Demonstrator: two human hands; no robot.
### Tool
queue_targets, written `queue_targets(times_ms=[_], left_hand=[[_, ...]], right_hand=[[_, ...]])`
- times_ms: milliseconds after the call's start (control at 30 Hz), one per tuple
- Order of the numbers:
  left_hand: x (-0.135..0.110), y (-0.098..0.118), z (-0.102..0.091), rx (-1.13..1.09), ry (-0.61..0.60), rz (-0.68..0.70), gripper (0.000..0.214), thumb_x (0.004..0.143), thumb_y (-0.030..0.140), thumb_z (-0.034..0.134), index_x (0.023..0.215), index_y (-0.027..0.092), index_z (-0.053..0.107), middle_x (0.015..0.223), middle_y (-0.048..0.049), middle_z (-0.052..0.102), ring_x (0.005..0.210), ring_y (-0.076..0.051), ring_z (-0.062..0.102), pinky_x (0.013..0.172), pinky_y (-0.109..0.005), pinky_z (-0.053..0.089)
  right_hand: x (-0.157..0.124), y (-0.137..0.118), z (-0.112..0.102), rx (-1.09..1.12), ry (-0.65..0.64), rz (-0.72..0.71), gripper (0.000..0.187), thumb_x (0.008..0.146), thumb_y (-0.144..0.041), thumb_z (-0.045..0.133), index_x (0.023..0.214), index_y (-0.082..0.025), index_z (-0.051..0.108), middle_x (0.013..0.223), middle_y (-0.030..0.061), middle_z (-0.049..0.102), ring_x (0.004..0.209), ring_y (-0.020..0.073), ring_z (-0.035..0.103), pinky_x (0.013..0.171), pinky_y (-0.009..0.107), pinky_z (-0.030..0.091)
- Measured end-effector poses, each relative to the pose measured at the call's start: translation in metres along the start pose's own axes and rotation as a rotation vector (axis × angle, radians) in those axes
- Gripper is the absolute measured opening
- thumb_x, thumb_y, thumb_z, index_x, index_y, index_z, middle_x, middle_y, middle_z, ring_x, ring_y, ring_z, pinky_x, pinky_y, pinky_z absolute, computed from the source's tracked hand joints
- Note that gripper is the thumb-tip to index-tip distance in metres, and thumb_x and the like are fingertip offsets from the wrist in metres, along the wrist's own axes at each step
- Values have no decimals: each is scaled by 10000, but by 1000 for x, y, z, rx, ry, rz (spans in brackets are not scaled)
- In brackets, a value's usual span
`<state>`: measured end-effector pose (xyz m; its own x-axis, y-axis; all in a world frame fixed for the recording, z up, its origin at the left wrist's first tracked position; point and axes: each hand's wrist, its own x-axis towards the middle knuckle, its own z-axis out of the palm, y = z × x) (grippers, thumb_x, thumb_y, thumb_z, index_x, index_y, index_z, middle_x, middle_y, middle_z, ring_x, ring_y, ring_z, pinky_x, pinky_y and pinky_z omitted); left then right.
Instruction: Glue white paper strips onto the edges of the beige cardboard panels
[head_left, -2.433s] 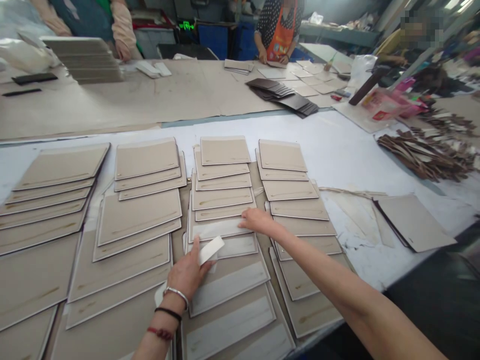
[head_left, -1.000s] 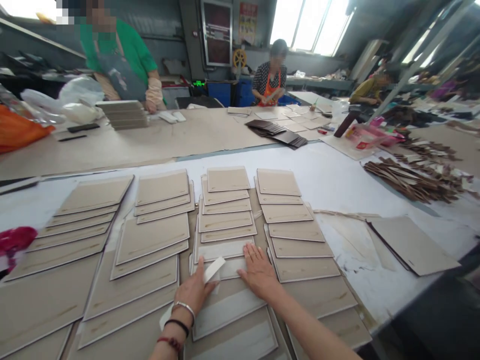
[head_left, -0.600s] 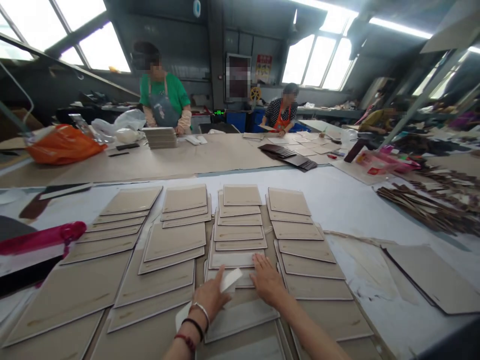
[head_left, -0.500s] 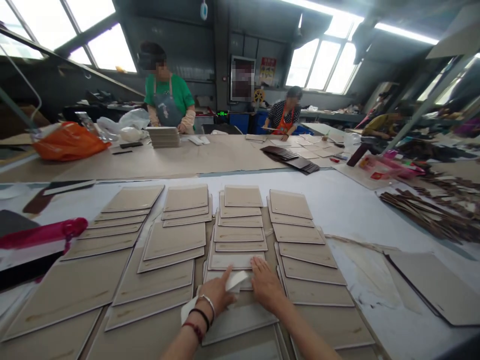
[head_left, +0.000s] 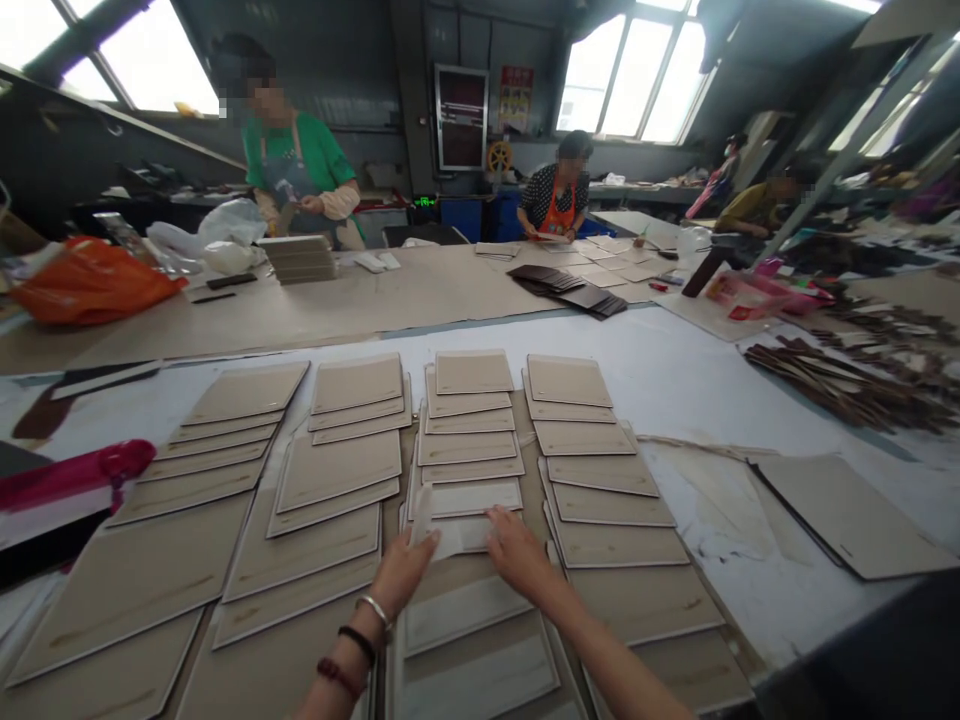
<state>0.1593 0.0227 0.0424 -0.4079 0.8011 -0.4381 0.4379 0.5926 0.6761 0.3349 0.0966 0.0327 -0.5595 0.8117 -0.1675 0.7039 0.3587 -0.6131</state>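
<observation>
Rows of overlapping beige cards (head_left: 470, 446) lie on the white table (head_left: 675, 380) in front of me. My left hand (head_left: 401, 572) is closed on a small white strip of paper (head_left: 421, 513), holding it upright above the third row. My right hand (head_left: 512, 549) rests flat, fingers stretched out, on a card with a white band (head_left: 459, 536) in the same row. Nearer cards in that row (head_left: 465, 610) also carry white bands.
A pink object (head_left: 71, 475) lies at the far left. A separate beige sheet (head_left: 851, 510) lies at the right, with dark strips (head_left: 840, 385) beyond. Across the table are a stack of cards (head_left: 296, 258), dark cards (head_left: 570, 290), an orange bag (head_left: 90, 285) and several people working.
The camera view tilted up from the table to the room. My right hand drew back toward me along the row. My left hand turned the white strip from flat to upright.
</observation>
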Motion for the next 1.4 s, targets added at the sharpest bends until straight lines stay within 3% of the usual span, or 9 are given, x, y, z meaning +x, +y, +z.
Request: queue_targets(times_ms=[167,367,533,733,867,967,1100,1200,1400], left_hand=[[-47,4,7,-388,18,-16,449,720,585,366,704,158,506,467,26,485,432,-109,469,450,-229,391],[-93,3,3,-902,-93,-123,452,523,523,674,703,118,583,518,-6,569,473,-113,502,482,-226,408],[-114,-7,7,-752,-111,-114,449,553,555,627,708,134,611,541,-20,601,535,-165,554,535,-260,452],[-135,-20,30,-419,-242,145,375,671,494,475,813,186,634,710,-29,670,811,-221,604,750,-284,467],[-148,-26,47,-204,-422,386,323,709,409,422,829,205,642,837,-29,681,838,-210,595,817,-299,440],[-153,-21,57,-71,-482,471,286,723,266,364,786,218,638,849,-21,675,812,-175,588,802,-269,433],[-155,-1,71,111,-484,466,297,675,134,325,713,209,611,736,-14,652,715,-146,577,691,-221,431],[-153,19,89,110,-513,449,309,664,108,340,760,224,611,793,-3,662,766,-138,584,706,-208,421],[-147,48,130,375,-441,368,312,748,104,356,886,236,603,860,-25,666,820,-170,595,733,-260,423]], right_hand=[[-35,-51,0,704,-83,50,351,751,-473,458,756,-145,583,719,34,615,703,159,560,644,259,430],[-60,-77,20,898,115,255,253,702,-421,494,629,-184,444,551,-30,483,529,111,479,517,228,390],[-88,-84,30,895,196,304,242,707,-413,471,626,-190,425,561,-41,441,521,99,440,508,222,388],[-135,-78,50,945,322,365,266,720,-437,459,629,-187,462,571,-37,422,561,109,426,512,219,360],[-146,-53,45,1108,334,517,277,686,-474,489,689,-200,448,573,-44,440,537,110,450,492,218,367],[-152,-17,19,1174,264,580,308,693,-506,456,772,-209,434,523,-66,415,437,94,410,446,215,339],[-162,53,-36,888,150,679,230,719,-435,438,760,-209,426,505,-86,356,402,70,311,419,195,254],[-162,99,-70,400,87,493,229,764,-361,407,610,-191,415,505,-63,346,481,89,345,475,214,260],[-135,127,-92,-131,-241,243,270,817,-317,410,645,-169,555,646,20,572,632,137,492,578,239,298]])
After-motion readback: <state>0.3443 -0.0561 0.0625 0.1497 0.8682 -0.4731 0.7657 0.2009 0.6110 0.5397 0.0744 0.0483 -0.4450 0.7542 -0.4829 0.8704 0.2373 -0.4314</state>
